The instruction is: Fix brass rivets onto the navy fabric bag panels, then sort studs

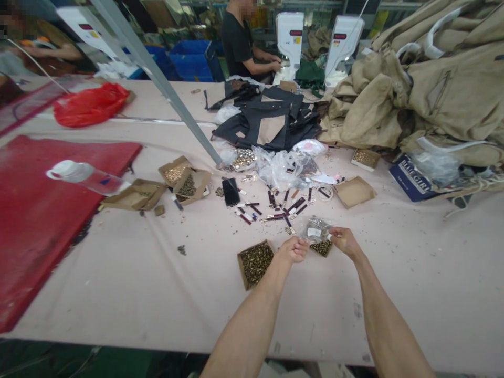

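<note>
A clear plastic bag (pixel 316 227) with a white label is held up between my two hands. My left hand (pixel 293 250) is closed at the bag's left side, fingers curled. At the other side my right hand (pixel 343 240) pinches the bag's right edge. Just below the bag, partly hidden by it, sits a small box of brass-coloured metal pieces (pixel 322 249). A larger open cardboard box (pixel 255 264), filled with similar small metal pieces, stands left of my left wrist. What the bag contains is too small to make out.
Dark strips and tags (pixel 289 207) lie scattered beyond my hands, near a black phone (pixel 230 191). Cardboard boxes (pixel 192 185) and a plastic bottle (pixel 88 176) are at left. A metal pole (pixel 169 94) slants across. Khaki garments (pixel 441 94) pile up at right. A person (pixel 246 44) works opposite.
</note>
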Available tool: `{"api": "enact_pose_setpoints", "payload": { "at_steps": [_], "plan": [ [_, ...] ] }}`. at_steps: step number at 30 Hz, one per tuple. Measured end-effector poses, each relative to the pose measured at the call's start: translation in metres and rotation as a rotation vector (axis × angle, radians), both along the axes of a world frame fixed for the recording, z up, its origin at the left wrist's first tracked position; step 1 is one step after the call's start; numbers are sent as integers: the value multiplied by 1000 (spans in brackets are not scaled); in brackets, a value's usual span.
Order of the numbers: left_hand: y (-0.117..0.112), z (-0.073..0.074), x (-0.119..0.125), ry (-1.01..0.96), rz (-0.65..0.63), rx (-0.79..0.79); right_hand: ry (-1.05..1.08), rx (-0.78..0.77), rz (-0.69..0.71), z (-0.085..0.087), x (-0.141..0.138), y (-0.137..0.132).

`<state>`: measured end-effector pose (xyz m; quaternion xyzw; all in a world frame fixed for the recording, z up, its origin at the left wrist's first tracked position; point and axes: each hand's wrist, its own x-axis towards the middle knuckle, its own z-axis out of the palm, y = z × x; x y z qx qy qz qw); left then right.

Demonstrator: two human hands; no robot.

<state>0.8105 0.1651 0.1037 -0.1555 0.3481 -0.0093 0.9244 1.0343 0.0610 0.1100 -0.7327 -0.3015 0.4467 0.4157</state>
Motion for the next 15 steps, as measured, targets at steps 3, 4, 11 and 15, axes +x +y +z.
{"api": "enact_pose_setpoints", "payload": {
  "at_steps": [3, 4, 11, 15],
  "plan": [
    [-3, -2, -4, -30, 30, 8, 18, -5, 66, -3, -1, -1],
    [-4, -1, -5, -38, 37, 14, 44, -18, 84, -3, -2, -2],
    [-4, 1, -12, -56, 34, 83, 281, 60, -25, -7, -11, -10],
    [0, -6, -13, -25, -7, 147, 191, 102, -113, -11, -16, -8]
  ]
}}
